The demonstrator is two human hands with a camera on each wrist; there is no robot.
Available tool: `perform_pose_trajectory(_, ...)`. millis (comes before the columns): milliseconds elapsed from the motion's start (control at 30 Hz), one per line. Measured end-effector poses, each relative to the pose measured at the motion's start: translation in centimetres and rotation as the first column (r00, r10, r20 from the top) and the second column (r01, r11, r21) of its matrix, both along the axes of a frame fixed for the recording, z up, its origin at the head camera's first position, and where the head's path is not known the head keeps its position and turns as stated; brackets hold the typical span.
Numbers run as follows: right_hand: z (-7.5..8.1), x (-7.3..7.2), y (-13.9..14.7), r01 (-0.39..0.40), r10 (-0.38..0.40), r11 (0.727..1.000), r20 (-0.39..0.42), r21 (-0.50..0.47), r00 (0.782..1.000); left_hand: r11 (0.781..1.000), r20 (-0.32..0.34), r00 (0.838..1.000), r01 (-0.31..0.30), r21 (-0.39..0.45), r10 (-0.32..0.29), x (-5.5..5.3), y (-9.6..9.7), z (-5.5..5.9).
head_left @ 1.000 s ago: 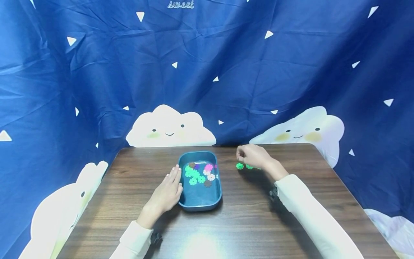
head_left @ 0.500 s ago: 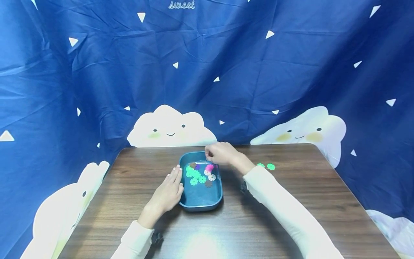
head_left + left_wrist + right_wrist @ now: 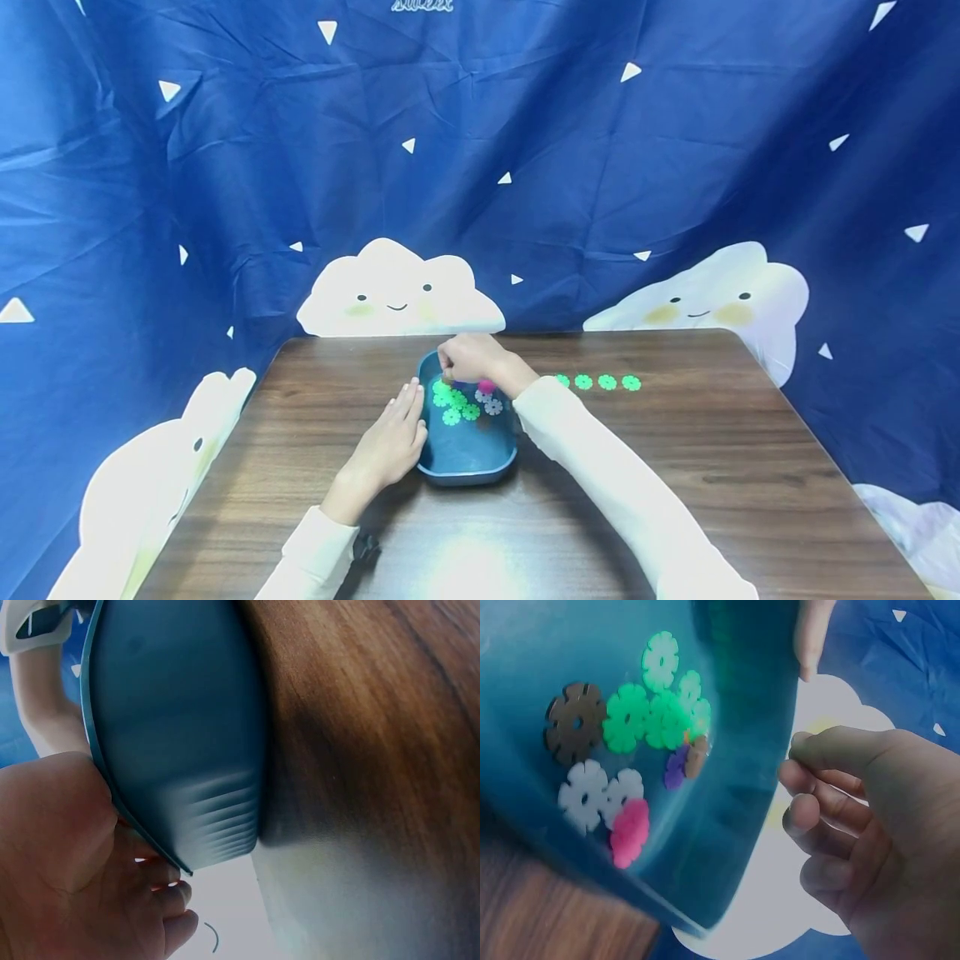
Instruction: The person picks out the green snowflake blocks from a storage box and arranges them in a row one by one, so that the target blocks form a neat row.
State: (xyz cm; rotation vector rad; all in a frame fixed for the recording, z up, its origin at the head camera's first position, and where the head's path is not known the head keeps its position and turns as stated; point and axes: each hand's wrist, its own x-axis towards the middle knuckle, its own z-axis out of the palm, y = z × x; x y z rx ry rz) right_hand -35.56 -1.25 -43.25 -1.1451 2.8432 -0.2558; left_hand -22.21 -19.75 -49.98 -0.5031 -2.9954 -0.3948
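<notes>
A blue-green plastic tray sits on the table with flower-shaped plastic pieces in it. In the right wrist view these are several green pieces, brown ones, white ones, a pink one and a purple one. My left hand rests its straight fingers along the tray's left rim. Over the tray's far end hovers my right hand, fingers loosely bent, thumb and index tips close together; no piece shows between them. To the right, several green flower pieces lie in a row.
The brown wooden table ends just behind the tray and the row. A blue curtain with white triangles and clouds hangs behind it.
My right hand has moved left from above the green row, across the tray's right rim, to over its far end, uncovering more of the row. My left hand has stayed at the rim.
</notes>
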Motion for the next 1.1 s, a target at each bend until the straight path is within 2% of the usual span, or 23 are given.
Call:
perform_pose_trajectory(267, -1.6, -0.2, -1.5, 0.023, -0.028, 0.997, 0.054, 0.08, 0.998, 1.0, -0.004, 1.0, 0.003, -0.021, -0.003, -0.1, 0.0, 0.1)
perform_pose_trajectory(567, -2.5, 0.0, -1.7, 0.068, -0.092, 0.982, 0.132, 0.175, 0.987, 1.0, 0.021, 1.0, -0.008, -0.019, 0.009, -0.1, 0.2, 0.1)
perform_pose_trajectory(800, -2.9, 0.2, -1.7, 0.087, -0.124, 0.966, 0.144, 0.245, 0.982, 1.0, 0.025, 1.0, -0.012, -0.001, 0.012, -0.1, 0.1, 0.2)
perform_pose_trajectory(1100, -3.2, 0.1, -1.8, 0.097, -0.138, 0.962, 0.148, 0.256, 0.979, 1.0, 0.035, 0.999, -0.015, -0.001, 0.015, -0.2, 0.2, 0.2)
